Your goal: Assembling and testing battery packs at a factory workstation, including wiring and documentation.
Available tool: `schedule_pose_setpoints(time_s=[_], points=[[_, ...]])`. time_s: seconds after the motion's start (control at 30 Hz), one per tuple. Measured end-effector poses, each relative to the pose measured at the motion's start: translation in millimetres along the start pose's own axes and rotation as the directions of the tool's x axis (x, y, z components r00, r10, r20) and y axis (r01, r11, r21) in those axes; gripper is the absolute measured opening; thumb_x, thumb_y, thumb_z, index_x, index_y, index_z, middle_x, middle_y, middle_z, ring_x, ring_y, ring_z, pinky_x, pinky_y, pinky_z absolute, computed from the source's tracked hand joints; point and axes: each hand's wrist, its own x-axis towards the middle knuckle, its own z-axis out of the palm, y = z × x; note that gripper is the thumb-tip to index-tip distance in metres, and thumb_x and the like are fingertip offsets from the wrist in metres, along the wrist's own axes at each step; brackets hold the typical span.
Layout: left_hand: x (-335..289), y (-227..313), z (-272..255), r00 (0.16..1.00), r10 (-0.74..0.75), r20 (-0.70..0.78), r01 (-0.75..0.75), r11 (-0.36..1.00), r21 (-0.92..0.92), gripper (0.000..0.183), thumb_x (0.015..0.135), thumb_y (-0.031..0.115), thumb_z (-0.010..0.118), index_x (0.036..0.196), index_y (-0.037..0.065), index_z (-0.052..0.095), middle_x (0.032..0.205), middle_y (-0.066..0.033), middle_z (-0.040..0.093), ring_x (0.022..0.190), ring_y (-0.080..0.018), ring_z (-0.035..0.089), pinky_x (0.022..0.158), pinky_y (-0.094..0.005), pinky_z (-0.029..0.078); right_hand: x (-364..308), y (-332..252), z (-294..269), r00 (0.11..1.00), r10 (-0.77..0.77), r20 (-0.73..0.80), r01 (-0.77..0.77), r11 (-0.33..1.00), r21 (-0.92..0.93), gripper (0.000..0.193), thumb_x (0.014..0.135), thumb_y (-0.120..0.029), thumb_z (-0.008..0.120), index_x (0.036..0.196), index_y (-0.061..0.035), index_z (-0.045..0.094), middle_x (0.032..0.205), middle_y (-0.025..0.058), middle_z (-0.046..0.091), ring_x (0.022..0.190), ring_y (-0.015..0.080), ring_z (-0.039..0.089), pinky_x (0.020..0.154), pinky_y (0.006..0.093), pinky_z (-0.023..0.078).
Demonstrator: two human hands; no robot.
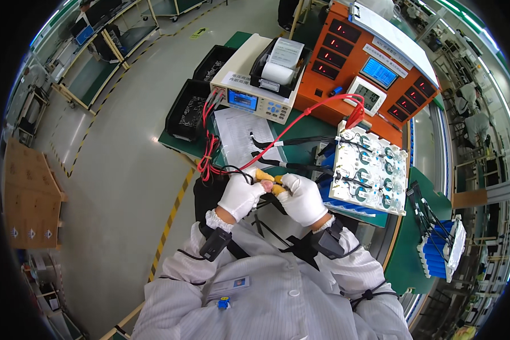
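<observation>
1. head view: both white-gloved hands meet at the near edge of the green bench mat (pixel 300 148), left hand (pixel 241 195) and right hand (pixel 303 198) touching at the fingertips.
2. fingertips wear yellow finger cots (pixel 264 176). both hands are curled closed, pinching something small between them; i can't tell what it is, it's hidden by the fingers.
3. thin red test lead (pixel 300 116) runs from the pinch point up and to the right towards the red clip at the white tray, so its long axis is diagonal, away from me. black leads (pixel 292 164) come in from the right, just above the right hand.
4. both hands look equally close to the pinched thing; the left hand sits on the side where the red lead and black cable bundle (pixel 209 158) come in.
5. white tray of round blue-green coil parts (pixel 371 170) lies just right of the right hand, near but not touching as far as i can see.
6. beige benchtop meter with blue screen (pixel 255 93) and a printed paper sheet (pixel 238 133) sit beyond the hands; orange panel with red displays (pixel 374 68) behind that.
7. open room: a little bare mat between the hands and the paper sheet; right side is crowded by the tray, left drops off the bench edge to the floor.
</observation>
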Motion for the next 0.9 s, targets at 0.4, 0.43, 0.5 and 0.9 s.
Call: schedule_pose_setpoints(time_s=[0.4, 0.43, 0.5, 0.9], points=[[32, -2, -22, 0.967, 0.055, -0.247, -0.181, 0.834, -0.522, 0.017, 0.098, 0.021, 0.06, 0.1, 0.004, 0.056, 0.076, -0.0066, 0.061, 0.046, -0.0081, 0.043, 0.042, -0.0232, 0.036, -5, 16, 0, 0.997, 0.063, 0.046, -0.068, 0.993, 0.101, 0.015, 0.088, -0.015, 0.069, 0.095, -0.002, 0.068, 0.077, 0.0131, 0.064, 0.066, 0.0294, 0.062, 0.061, 0.0324, 0.05], [36, 0, -19, 0.959, 0.078, -0.272, -0.216, 0.822, -0.527, 0.014, 0.098, 0.018, 0.06, 0.1, 0.004, 0.056, 0.075, -0.0077, 0.063, 0.045, -0.0082, 0.043, 0.042, -0.0236, 0.035, -6, 17, 1, 0.995, -0.048, 0.086, 0.047, 0.999, 0.006, 0.014, 0.089, -0.015, 0.068, 0.095, -0.0019, 0.066, 0.077, 0.0122, 0.063, 0.067, 0.0306, 0.061, 0.06, 0.0342, 0.05], [43, 3, -14, 0.953, 0.09, -0.291, -0.232, 0.833, -0.503, 0.014, 0.098, 0.017, 0.06, 0.103, 0.004, 0.057, 0.076, -0.009, 0.065, 0.044, -0.008, 0.043, 0.041, -0.0241, 0.034, -6, 15, 5, 0.989, -0.115, 0.092, 0.122, 0.989, -0.078, 0.012, 0.086, -0.012, 0.065, 0.095, -0.0044, 0.063, 0.078, 0.0109, 0.06, 0.07, 0.0327, 0.061, 0.061, 0.0401, 0.05], [54, 10, -2, 0.931, 0.066, -0.358, -0.261, 0.807, -0.53, 0.011, 0.095, 0.014, 0.063, 0.101, 0.005, 0.06, 0.075, -0.0108, 0.067, 0.041, -0.0074, 0.038, 0.037, -0.0249, 0.03, -9, 14, 11, 0.958, -0.23, 0.172, 0.279, 0.886, -0.369, 0.008, 0.075, -0.011, 0.063, 0.082, -0.0093, 0.06, 0.075, 0.009, 0.058, 0.071, 0.0293, 0.062, 0.063, 0.0424, 0.05]])
